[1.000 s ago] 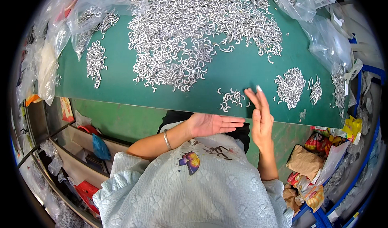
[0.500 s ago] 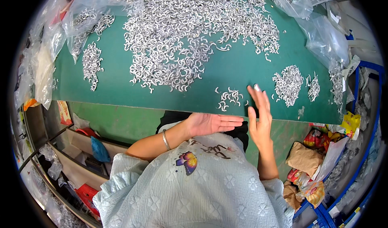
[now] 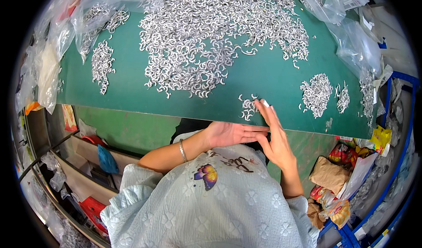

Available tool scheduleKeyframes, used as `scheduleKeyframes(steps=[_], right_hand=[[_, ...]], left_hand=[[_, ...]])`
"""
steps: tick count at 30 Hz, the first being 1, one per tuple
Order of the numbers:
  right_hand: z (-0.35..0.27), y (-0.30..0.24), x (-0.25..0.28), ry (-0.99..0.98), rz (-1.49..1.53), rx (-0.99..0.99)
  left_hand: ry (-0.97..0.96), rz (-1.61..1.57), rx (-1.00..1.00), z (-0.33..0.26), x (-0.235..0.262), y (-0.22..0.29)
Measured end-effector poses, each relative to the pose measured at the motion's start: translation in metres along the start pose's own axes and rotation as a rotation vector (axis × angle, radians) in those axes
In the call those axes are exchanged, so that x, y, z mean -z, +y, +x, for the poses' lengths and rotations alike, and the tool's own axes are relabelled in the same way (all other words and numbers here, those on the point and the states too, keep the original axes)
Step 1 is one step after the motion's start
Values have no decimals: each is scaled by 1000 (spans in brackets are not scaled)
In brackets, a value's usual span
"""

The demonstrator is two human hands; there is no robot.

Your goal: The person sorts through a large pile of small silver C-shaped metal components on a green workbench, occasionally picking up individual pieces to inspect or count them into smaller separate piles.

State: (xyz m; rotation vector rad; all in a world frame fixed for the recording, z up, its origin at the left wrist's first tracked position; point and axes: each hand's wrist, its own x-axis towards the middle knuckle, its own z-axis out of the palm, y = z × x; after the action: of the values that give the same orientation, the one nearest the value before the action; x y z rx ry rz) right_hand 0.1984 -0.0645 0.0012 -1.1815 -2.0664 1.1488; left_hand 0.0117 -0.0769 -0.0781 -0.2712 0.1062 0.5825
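My left hand (image 3: 226,134) lies palm up just below the front edge of the green table (image 3: 127,87), fingers stretched out, nothing on the palm. A silvery bracelet (image 3: 183,152) circles that wrist. My right hand (image 3: 276,138) is open too, its fingers stretched over the table edge. Its fingertips reach the right side of a small cluster of curved silvery metal pieces (image 3: 247,111), and its thumb lies close to the left fingertips. Farther back spreads a large heap of the same pieces (image 3: 189,65). To the right lie a rounded pile (image 3: 316,94) and a narrower pile (image 3: 343,98).
Another small pile (image 3: 102,65) lies at the left of the table. Clear plastic bags (image 3: 358,45) with pieces stand at the back corners. Drawers (image 3: 90,153) are below left. At the lower right are a blue frame (image 3: 411,116) and a brown paper bag (image 3: 329,174).
My right hand has moved left, its fingertips coming against the small cluster, which now looks more tightly gathered. My left hand stays almost in place. The whole view has shifted slightly.
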Motion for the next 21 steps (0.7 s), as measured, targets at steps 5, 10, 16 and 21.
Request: scheduleKeyframes(steps=[5,10,16,21], right_hand=[[39,7,12,-36,-88,139],[49,5,1,-180,-160,181],[22,-1,-10,-310,-152,285],[1,-9,-20,-295,0,312]], left_hand=[[-3,62,-17,0,10,-3],[-236,37,-26,4,25,-4],[-344,-378,-3,3,47,-15],[90,77,20,2,11,-1]])
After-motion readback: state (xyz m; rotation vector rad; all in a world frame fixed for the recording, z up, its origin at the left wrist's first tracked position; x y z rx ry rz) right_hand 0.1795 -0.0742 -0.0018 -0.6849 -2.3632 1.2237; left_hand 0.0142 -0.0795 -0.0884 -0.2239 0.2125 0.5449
